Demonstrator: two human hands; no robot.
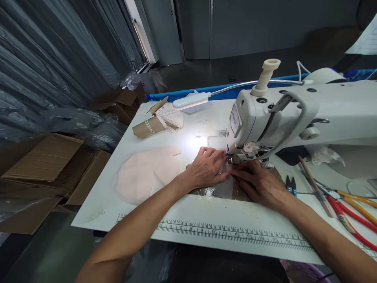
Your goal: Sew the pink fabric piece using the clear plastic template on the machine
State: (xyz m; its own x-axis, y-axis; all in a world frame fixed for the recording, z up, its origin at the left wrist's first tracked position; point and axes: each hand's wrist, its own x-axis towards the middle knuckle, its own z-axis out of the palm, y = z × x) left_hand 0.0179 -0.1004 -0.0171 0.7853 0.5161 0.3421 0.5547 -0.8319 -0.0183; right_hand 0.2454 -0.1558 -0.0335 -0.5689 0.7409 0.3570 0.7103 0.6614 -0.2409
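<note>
My left hand (206, 167) lies with fingers stretched out on a piece of thin, pale sheer fabric (225, 186), just left of the presser foot (232, 158) of a white sewing machine (250, 114). On the other side, my right hand (256, 179) has its thumb and forefinger closed at the right edge of this fabric, close to my left thumb. The fingertips hide part of the cloth, and the needle point cannot be made out. To the left, pale pink cut fabric pieces (141, 175) lie flat on the white table (118, 212).
A lit lamp (191, 101) on a bendy neck hangs over the table. Behind stands a brown roll with lace (150, 126). Blue-tipped snips (291, 184), red-handled scissors (347, 220) and orange-handled scissors (359, 202) lie right. A ruler strip (220, 232) runs along the front edge. Cardboard boxes (44, 157) stand left.
</note>
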